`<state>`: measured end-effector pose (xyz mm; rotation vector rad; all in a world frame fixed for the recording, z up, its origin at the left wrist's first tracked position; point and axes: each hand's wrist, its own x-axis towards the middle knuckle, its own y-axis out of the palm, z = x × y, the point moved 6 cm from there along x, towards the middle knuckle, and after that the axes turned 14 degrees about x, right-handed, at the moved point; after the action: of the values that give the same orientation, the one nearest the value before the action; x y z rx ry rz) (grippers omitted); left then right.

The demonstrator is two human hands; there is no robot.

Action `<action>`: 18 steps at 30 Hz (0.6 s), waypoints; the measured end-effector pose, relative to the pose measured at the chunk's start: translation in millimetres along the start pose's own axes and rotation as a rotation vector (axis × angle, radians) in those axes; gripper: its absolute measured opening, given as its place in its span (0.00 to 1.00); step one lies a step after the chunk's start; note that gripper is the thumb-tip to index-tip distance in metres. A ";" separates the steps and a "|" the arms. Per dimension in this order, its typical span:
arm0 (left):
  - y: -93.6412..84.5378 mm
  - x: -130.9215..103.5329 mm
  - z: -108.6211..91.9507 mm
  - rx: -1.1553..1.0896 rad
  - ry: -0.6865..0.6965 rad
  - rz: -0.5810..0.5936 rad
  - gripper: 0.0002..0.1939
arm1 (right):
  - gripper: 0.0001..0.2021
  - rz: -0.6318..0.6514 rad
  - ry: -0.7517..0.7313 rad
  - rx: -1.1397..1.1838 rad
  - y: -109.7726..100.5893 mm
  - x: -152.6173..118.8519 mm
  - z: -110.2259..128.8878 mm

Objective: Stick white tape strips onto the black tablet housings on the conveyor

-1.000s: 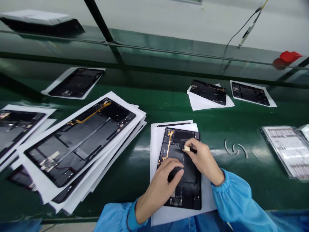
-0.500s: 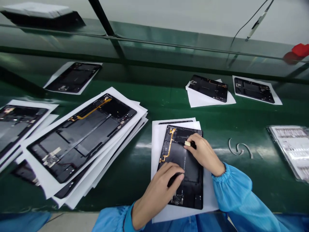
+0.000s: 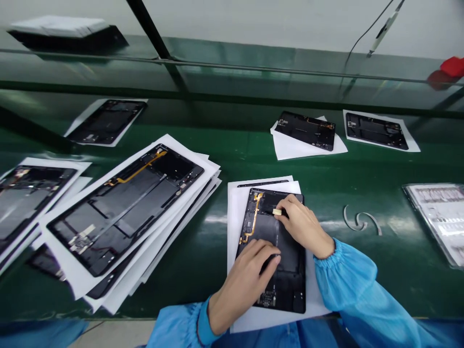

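Note:
A black tablet back housing (image 3: 290, 290) lies on white sheets in front of me, with a gold flex cable (image 3: 255, 216) along its left side. Between thumb and fingers my right hand (image 3: 302, 224) pinches a small cream-coloured tab (image 3: 277, 211) over the housing's upper part. My left hand (image 3: 250, 273) rests low across the housing, thumb and index fingertips close together. Those fingertips are at a thin grey strip (image 3: 277, 237) that runs lengthwise down the housing; whether they grip it is hidden.
At left stands a layered stack of white sheets and tablet housings (image 3: 126, 208), with another pile (image 3: 32, 188) beside it. More housings lie at the back (image 3: 306, 130). Curled grey strips (image 3: 360, 222) and a clear tray of small parts (image 3: 440, 217) are at right.
My left hand has slid slightly up and right along the housing. The right hand, still pinching the cream tab, has shifted a little left and up. The camera view has moved slightly.

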<state>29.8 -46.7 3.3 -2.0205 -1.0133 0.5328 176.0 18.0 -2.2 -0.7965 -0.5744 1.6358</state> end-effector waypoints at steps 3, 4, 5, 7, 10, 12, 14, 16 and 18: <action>0.2 0.8 2.7 -0.076 -0.043 0.028 0.10 | 0.05 0.001 -0.017 0.016 -4.3 -0.4 5.7; 0.0 0.9 4.0 -0.130 -0.072 0.041 0.10 | 0.08 -0.010 -0.040 0.039 -6.9 -4.1 9.6; -0.1 0.7 5.2 -0.205 -0.106 0.056 0.10 | 0.11 -0.028 -0.075 0.071 -9.9 -10.7 14.8; -0.2 -0.9 6.8 -0.406 -0.183 0.092 0.14 | 0.19 -0.099 -0.187 0.161 -17.0 -33.2 28.4; -1.2 -7.8 7.4 -0.749 -0.325 0.096 0.24 | 0.25 -0.220 -0.436 0.255 -22.3 -84.4 50.7; -0.5 -13.9 4.9 -0.915 -0.404 0.106 0.26 | 0.22 -0.226 -0.556 0.215 -14.3 -116.6 59.9; 1.2 -18.5 0.4 -0.996 -0.445 0.144 0.23 | 0.20 -0.252 -0.590 0.168 -4.1 -138.1 61.2; 3.2 -19.9 -4.0 -1.030 -0.453 0.188 0.19 | 0.19 -0.282 -0.586 0.178 3.5 -148.1 57.7; 3.4 -18.5 -5.1 -1.045 -0.454 0.188 0.20 | 0.19 -0.331 -0.574 0.248 3.7 -149.7 52.5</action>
<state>23.8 -65.2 3.9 -3.0138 -1.5984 0.6519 148.5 -126.3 57.9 -0.0294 -0.8331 1.5759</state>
